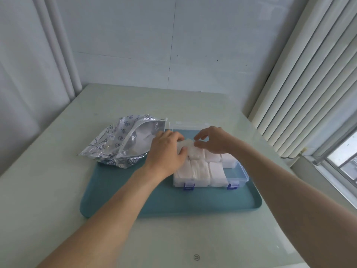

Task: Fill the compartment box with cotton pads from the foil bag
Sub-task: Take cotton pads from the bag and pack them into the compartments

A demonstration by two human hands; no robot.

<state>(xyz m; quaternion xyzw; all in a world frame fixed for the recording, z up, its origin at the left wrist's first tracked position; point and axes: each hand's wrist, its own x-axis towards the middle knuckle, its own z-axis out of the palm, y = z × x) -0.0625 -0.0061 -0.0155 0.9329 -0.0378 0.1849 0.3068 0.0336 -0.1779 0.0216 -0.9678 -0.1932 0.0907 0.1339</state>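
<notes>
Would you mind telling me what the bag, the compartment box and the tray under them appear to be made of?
The foil bag looks like metallised plastic film: silvery, crinkled and mirror-glossy, with printed blue marks. The compartment box seems to be clear rigid plastic, since the tray shows through its wall, and its clasps are blue. The tray looks like moulded plastic with a smooth teal, fairly matte surface, though painted metal cannot be ruled out.

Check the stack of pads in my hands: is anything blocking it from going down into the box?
Nothing visible blocks it. Both the left hand and right hand hold the cotton pads directly over the compartment box, whose lid stands open behind.
</notes>
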